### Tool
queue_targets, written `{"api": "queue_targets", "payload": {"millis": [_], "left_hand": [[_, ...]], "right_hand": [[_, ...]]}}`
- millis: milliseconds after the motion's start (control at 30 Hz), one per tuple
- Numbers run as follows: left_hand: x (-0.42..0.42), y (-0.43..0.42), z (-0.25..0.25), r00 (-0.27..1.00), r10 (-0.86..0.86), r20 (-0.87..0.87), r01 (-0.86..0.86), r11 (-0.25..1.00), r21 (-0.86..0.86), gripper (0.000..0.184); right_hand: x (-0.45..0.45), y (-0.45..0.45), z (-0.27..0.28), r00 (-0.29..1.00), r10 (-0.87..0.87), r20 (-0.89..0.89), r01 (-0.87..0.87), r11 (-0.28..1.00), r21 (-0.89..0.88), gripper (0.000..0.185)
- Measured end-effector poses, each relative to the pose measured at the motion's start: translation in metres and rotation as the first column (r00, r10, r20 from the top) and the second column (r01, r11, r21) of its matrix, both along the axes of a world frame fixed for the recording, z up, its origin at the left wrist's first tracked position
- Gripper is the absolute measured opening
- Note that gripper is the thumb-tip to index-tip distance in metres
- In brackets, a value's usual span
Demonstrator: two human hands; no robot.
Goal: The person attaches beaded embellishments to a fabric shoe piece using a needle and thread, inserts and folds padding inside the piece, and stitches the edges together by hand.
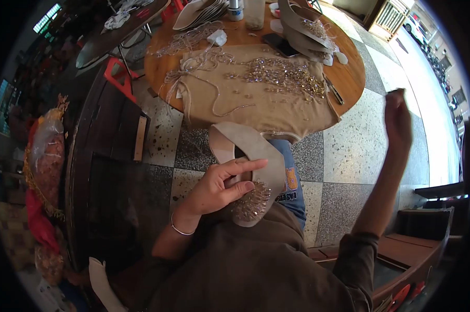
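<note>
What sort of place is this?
Possibly a street-side home workshop: loose shiny gold-toned beads on a tan cloth, speckled dark-and-white checkered floor tiles, and a white car outside.

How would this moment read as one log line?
left hand: holds beaded panel | right hand: raised, apart | beads: on cloth

Outdoor glare right, dim left

Beige panel (271,169); beads (255,204) perhaps rose-gold; tan cloth (292,112); checkered floor (352,140)
</note>
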State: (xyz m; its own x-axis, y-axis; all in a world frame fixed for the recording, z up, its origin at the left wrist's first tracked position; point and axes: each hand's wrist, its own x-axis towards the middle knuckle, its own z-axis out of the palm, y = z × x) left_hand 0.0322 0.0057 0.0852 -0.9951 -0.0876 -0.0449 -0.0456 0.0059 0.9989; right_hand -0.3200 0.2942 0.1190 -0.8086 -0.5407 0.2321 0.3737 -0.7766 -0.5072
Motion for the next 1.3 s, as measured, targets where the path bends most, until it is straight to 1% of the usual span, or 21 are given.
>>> {"api": "queue_targets", "payload": {"millis": [67,100,133,200,300,367,400,433,533,600,633,700,733,767,800,867,933,1000,1067,1233,1300], "left_hand": [[0.002,-0.005,0.000,1.000,0.010,-0.009,-0.010,1.000,0.003,0.041],[0.002,-0.005,-0.001,1.000,0.009,-0.012,-0.009,1.000,0.004,0.041],[0.001,-0.004,-0.002,1.000,0.009,-0.028,-0.010,1.000,-0.005,0.041],[-0.003,0.001,-0.005,0.998,0.010,-0.063,-0.012,1.000,-0.025,0.041],[-0.005,0.004,0.002,0.998,0.041,0.051,-0.042,0.999,0.013,0.038],[-0.004,0.003,0.003,0.995,0.044,0.093,-0.050,0.996,0.068,0.036],[-0.003,0.002,0.003,0.993,0.044,0.112,-0.055,0.994,0.094,0.035],[-0.003,0.002,0.000,0.992,0.094,0.089,-0.098,0.994,0.044,0.033],[0.000,0.002,-0.013,0.971,0.240,0.019,-0.239,0.970,-0.047,0.028],[0.006,-0.002,-0.020,0.940,0.341,0.008,-0.340,0.940,-0.034,0.025],[0.006,-0.003,-0.022,0.925,0.380,-0.010,-0.380,0.923,-0.060,0.023],[0.001,-0.001,-0.029,0.899,0.417,-0.131,-0.433,0.892,-0.131,0.021],[-0.001,-0.001,-0.032,0.881,0.434,-0.190,-0.464,0.871,-0.162,0.020],[0.000,-0.003,-0.033,0.891,0.423,-0.163,-0.448,0.877,-0.173,0.020],[0.003,-0.007,-0.031,0.901,0.412,-0.136,-0.432,0.883,-0.184,0.020],[0.000,-0.007,-0.029,0.898,0.424,-0.114,-0.439,0.881,-0.178,0.020],[-0.006,-0.005,-0.029,0.877,0.465,-0.123,-0.480,0.865,-0.146,0.020],[-0.010,-0.007,-0.035,0.878,0.467,-0.102,-0.477,0.867,-0.144,0.022],[-0.013,-0.008,-0.038,0.882,0.466,-0.073,-0.472,0.872,-0.132,0.024],[-0.015,-0.014,-0.046,0.894,0.442,0.072,-0.437,0.896,-0.078,0.028],[-0.018,-0.014,-0.046,0.898,0.436,0.061,-0.431,0.899,-0.076,0.028]], "right_hand": [[-0.082,0.061,-0.010,0.967,-0.117,-0.226,0.113,0.993,-0.031,0.001],[-0.112,0.089,-0.010,0.946,-0.267,-0.182,0.264,0.964,-0.038,0.003],[-0.115,0.100,-0.006,0.950,-0.304,-0.076,0.299,0.951,-0.074,0.002],[-0.127,0.104,-0.008,0.894,-0.406,-0.192,0.411,0.911,-0.010,0.005],[-0.111,0.083,-0.006,0.587,-0.727,-0.355,0.798,0.594,0.102,0.013],[-0.070,0.050,0.002,0.473,-0.760,-0.445,0.877,0.455,0.156,0.019],[-0.050,0.038,0.006,0.413,-0.768,-0.490,0.909,0.379,0.174,0.022],[-0.036,0.033,0.008,0.364,-0.712,-0.600,0.930,0.309,0.198,0.023],[0.001,0.027,0.008,0.167,-0.660,-0.732,0.985,0.077,0.155,0.021],[0.026,0.022,-0.001,0.099,-0.541,-0.835,0.966,-0.150,0.212,0.024],[0.036,0.021,-0.009,0.081,-0.470,-0.879,0.937,-0.266,0.228,0.026],[0.051,0.017,-0.033,0.254,-0.246,-0.936,0.860,-0.385,0.334,0.025],[0.049,0.017,-0.053,0.345,-0.250,-0.904,0.858,-0.306,0.412,0.021],[0.052,0.012,-0.071,0.286,-0.075,-0.955,0.892,-0.343,0.294,0.016],[0.066,-0.011,-0.069,0.338,0.001,-0.941,0.902,-0.287,0.324,0.015],[0.082,-0.043,-0.082,0.408,0.020,-0.913,0.911,-0.071,0.405,0.014],[0.097,-0.074,-0.080,0.507,0.125,-0.853,0.857,0.031,0.514,0.015],[0.101,-0.096,-0.081,0.501,0.147,-0.853,0.857,0.053,0.512,0.012],[0.092,-0.108,-0.088,0.573,0.143,-0.807,0.813,0.019,0.581,0.011],[0.072,-0.118,-0.101,0.535,0.190,-0.823,0.833,0.043,0.551,0.011],[0.069,-0.119,-0.102,0.548,0.180,-0.817,0.825,0.047,0.563,0.010]]}}
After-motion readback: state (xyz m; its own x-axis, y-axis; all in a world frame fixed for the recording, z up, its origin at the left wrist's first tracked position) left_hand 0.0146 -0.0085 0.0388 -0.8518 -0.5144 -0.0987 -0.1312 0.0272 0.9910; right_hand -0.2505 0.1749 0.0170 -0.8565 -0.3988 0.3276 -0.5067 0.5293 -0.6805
